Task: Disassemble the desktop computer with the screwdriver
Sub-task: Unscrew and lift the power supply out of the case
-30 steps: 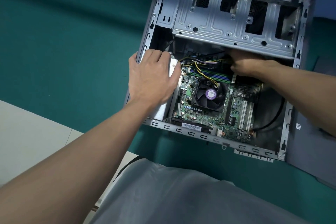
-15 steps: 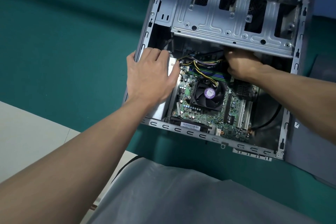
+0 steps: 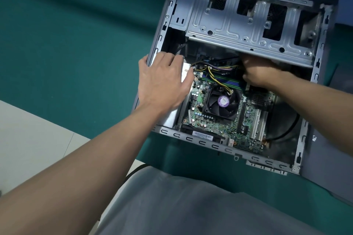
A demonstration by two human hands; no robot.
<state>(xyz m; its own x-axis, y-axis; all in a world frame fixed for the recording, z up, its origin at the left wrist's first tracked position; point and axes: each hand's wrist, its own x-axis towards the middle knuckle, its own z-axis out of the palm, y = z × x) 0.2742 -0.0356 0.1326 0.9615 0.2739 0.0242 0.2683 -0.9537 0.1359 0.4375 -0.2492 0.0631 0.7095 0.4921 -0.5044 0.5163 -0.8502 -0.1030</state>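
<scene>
Grey steel desktop computer case (image 3: 210, 146) lying open, green motherboard (image 3: 210, 123) and 1 black fan (image 3: 214, 104) exposed. Left hand (image 3: 162, 82) flat on rim, released; right hand (image 3: 261, 74) curled inside, grasp indeterminate.

Fan (image 3: 222, 103) on motherboard (image 3: 210, 124) inside case (image 3: 200, 142), drive cage (image 3: 229, 25) behind

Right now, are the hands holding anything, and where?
The left hand only rests flat on the silver box. The right hand curls under the drive cage; its hold is hidden.
</scene>
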